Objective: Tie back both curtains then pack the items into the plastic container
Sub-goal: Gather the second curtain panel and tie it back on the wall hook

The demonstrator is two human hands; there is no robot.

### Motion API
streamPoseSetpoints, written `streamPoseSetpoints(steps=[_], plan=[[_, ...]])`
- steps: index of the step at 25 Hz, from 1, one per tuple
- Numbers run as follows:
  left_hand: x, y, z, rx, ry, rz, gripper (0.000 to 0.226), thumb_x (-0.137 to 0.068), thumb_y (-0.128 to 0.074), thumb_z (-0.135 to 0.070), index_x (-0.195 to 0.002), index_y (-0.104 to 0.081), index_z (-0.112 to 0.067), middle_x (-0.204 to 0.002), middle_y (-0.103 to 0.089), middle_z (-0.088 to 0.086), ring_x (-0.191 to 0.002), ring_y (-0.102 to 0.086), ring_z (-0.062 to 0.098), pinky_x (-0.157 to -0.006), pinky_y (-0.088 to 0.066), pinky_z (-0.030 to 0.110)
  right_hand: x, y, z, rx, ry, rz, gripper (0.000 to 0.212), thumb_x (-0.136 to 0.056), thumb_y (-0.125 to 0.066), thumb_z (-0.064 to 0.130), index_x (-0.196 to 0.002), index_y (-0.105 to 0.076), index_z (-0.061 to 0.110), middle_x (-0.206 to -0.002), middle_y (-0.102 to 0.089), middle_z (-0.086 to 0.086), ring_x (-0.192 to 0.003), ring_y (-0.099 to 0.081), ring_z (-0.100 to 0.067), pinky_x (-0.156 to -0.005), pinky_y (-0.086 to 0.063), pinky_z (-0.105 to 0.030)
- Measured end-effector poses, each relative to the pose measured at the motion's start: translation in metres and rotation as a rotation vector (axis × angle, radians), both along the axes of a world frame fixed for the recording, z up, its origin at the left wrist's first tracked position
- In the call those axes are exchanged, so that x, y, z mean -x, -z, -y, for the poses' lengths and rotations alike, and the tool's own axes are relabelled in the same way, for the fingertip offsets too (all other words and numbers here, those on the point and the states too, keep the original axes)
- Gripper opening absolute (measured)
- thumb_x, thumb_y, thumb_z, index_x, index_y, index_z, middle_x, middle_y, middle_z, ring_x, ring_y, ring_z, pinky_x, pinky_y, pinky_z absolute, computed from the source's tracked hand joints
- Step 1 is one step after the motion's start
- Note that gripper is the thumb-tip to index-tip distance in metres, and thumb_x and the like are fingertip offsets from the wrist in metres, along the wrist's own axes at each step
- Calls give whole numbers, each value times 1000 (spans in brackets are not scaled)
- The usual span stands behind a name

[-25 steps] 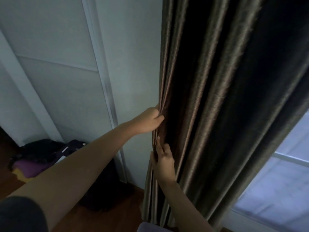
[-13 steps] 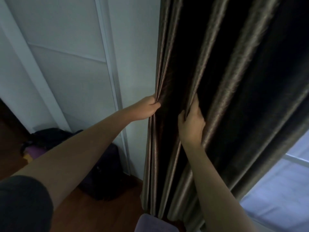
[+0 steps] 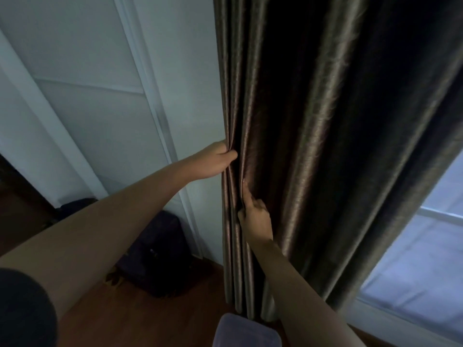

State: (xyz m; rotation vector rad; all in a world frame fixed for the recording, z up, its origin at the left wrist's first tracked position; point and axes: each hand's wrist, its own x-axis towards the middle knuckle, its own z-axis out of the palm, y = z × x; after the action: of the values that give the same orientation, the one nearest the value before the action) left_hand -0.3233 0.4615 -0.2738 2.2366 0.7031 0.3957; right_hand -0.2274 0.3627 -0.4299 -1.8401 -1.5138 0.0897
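The head view looks down along a dark brown, glossy pleated fabric curtain [image 3: 313, 146] that hangs in deep vertical folds from the top of the frame to the floor and fills the middle and right of the scene. The left hand [image 3: 215, 162] grips the curtain's outer left edge, with the thumb laid across the front of the gathered folds and the fingers hidden behind the cloth. Lower down and just to the right, the right hand [image 3: 255, 219] pinches a single fold between thumb and forefinger, the forefinger pointing up along the pleat. The two hands are near each other but apart. A dark short sleeve [image 3: 22, 309] shows at the lower left corner. Left of the curtain stands a pale, white panelled wall [image 3: 100, 108] with raised strips running up it. Below lies a reddish-brown wooden floor [image 3: 162, 316], and on it, against the wall, sits a dark soft bag [image 3: 160, 254]. At the bottom edge, just beside the curtain's hem, a rounded corner of a pale translucent plastic container [image 3: 246, 330] shows; its contents cannot be made out. To the right of the curtain a bright bluish window pane [image 3: 413, 259] with a white frame is uncovered.
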Motion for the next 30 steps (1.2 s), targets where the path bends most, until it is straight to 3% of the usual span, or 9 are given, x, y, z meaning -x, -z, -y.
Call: streamPoseSetpoints(steps=[5, 10, 16, 18, 20, 22, 25, 28, 30], plan=[[-9, -3, 10, 48, -73, -11, 43, -79, -41, -24, -107, -60, 3, -113, -63, 18, -108, -58, 33, -101, -44, 45, 9, 2, -9, 146, 59, 78, 80, -87, -44, -5, -150, 1, 16, -158, -15, -2, -125, -42, -34, -96, -44, -39], [-16, -7, 12, -13, -66, -78, 51, -72, -39, -24, -103, -57, 11, -112, -60, 28, -107, -57, 39, -97, -43, 47, 25, 17, -6, 40, 154, 39, 81, -68, -71, -4, -141, -38, 5, -135, -55, -11, -97, -65, -34, -72, -57, -33], [-15, -6, 18, 56, -56, -76, 22, -80, -52, -18, -82, -60, 2, -83, -62, 10, -77, -58, 20, -75, -47, 33, 23, 13, -11, 167, 113, 80, 72, -88, -45, -1, -150, -9, 11, -156, -22, -8, -127, -44, -35, -105, -39, -38], [-16, -4, 23, -3, -27, -48, 27, -86, -58, -26, -98, -62, -3, -91, -62, 1, -83, -60, 12, -79, -48, 24, 25, 4, -5, 202, 48, 15, 75, -87, -48, 4, -150, -9, 11, -155, -24, -12, -132, -39, -33, -111, -33, -38], [-18, 1, 25, -154, -64, -5, 17, -93, -54, -23, -99, -60, -8, -88, -60, -1, -82, -59, 13, -75, -45, 21, 18, -11, 10, 42, 8, 50, 68, -80, -54, 12, -144, -32, 10, -147, -40, -13, -130, -42, -32, -114, -26, -39], [-17, 6, 20, -229, -115, 44, 14, -95, -46, -11, -88, -57, -5, -83, -58, 4, -80, -56, 18, -70, -39, 21, 7, -38, 27, -370, 167, 174, 56, -75, -57, 22, -130, -52, 16, -142, -47, -8, -130, -40, -27, -116, -9, -39], [-10, 12, 7, -177, -88, 37, 23, -96, -41, -8, -97, -58, 7, -91, -62, 16, -84, -59, 24, -78, -45, 30, -23, -99, 41, -820, 384, 48, 60, -80, -63, 18, -135, -40, 14, -148, -33, -14, -137, -27, -20, -118, -8, -31], [-6, 12, 2, -121, -99, 8, 26, -95, -40, -8, -93, -56, 12, -86, -58, 16, -79, -56, 23, -80, -44, 34, -60, -137, 31, -698, 294, -174, 79, -80, -65, 7, -146, -21, 5, -151, -27, -20, -140, -25, -21, -116, -17, -22], [-7, 12, -1, -85, -95, 13, 24, -95, -41, -9, -95, -59, 7, -91, -60, 13, -85, -57, 20, -87, -46, 37, -70, -126, 22, -480, 199, -199, 81, -78, -59, -4, -148, -19, 8, -144, -41, -17, -133, -41, -27, -113, -30, -28]])
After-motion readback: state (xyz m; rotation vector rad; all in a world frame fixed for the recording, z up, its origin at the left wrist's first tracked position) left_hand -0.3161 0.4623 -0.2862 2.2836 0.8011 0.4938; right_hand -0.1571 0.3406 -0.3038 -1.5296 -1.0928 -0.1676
